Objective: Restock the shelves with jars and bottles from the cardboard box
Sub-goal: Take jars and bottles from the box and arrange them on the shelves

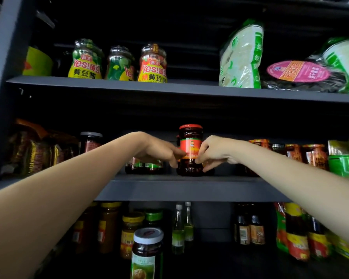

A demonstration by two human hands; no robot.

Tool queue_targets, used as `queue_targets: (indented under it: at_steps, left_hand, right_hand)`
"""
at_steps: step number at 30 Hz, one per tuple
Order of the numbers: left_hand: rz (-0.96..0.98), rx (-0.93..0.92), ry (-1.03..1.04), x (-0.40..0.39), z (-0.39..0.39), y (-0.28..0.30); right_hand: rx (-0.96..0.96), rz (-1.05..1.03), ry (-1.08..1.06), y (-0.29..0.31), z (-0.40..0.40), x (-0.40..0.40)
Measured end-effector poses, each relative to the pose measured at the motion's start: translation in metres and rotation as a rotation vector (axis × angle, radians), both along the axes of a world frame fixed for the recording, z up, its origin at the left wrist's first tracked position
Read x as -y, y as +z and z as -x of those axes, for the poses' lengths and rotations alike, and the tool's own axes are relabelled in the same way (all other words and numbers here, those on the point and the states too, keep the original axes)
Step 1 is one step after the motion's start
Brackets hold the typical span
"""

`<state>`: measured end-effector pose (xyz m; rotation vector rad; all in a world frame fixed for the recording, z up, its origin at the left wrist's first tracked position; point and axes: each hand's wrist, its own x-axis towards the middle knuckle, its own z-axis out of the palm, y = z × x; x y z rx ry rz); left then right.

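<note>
A dark chili sauce jar with a red lid and a red-orange label stands upright near the front of the grey middle shelf. My left hand reaches in from the left and its thumb and fingertips pinch the jar's left side. From the right, my right hand pinches the jar's right side low on the label. More dark jars stand just left of it, partly hidden by my left hand. The cardboard box is out of view.
The top shelf holds three soybean paste jars and bagged noodles. Small jars and green packets fill the middle shelf's right; snack bags its left. On the bottom shelf are bottles and a white-lidded jar.
</note>
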<state>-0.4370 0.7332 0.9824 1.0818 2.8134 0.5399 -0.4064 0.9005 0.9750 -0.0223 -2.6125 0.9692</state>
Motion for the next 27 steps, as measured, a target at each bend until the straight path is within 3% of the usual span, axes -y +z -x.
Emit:
queue_targets:
  at_steps: [9, 19, 23, 25, 27]
  left_hand:
    - [0.246, 0.006, 0.146, -0.017, 0.029, -0.002]
    - [0.271, -0.029, 0.166, -0.023, 0.033, -0.006]
    - [0.202, -0.325, 0.153, -0.016, 0.016, -0.007]
    - [0.034, -0.566, 0.131, -0.003, 0.000, -0.009]
    - [-0.182, -0.843, 0.077, 0.015, -0.018, -0.021]
  right_hand:
    - [0.090, 0.018, 0.011, -0.002, 0.026, 0.000]
    - [0.091, -0.035, -0.013, -0.006, 0.031, -0.002]
    - [-0.053, -0.225, -0.079, -0.005, 0.017, 0.002]
    - [-0.290, -0.345, -0.118, -0.005, -0.001, 0.008]
    - [-0.564, -0.332, -0.053, -0.011, -0.028, 0.021]
